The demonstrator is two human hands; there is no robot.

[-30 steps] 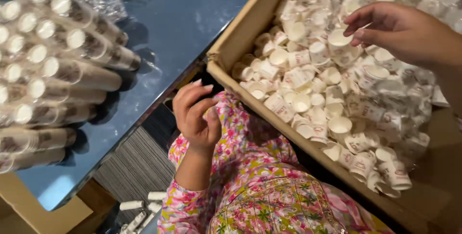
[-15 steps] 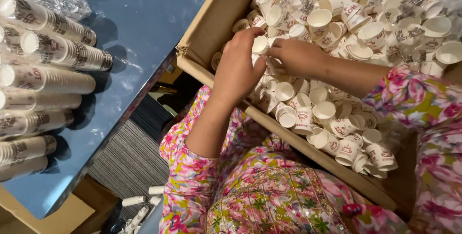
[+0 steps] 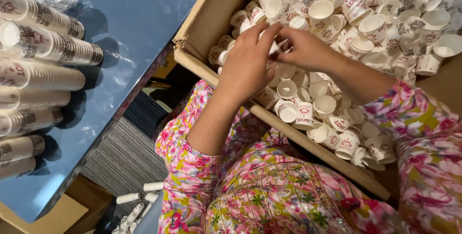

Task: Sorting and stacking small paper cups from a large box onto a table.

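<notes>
- Closest to you, your floral sleeves framed the view, and your forearms reached over the near edge of the cardboard box [image 3: 308, 142].
- Your left hand [image 3: 248, 68] hovered above the box's near-left corner, fingers curled inward and pinched with the thumb on a small white paper cup [image 3: 275, 47].
- Your right hand [image 3: 308, 46] met it from the other side, fingertips closed on the same cup, so both hands held it just above the heap.
- Under your hands, loose paper cups [image 3: 332, 104] lay jumbled along the box's near edge, some upright, some tipped.
- Farther back, more cups [image 3: 385, 17] filled the box, mixed with clear plastic wrap.
- Off to your left, stacked cup sleeves [image 3: 38, 70] lay on their sides along the left edge of the blue tabletop [image 3: 130, 32].
</notes>
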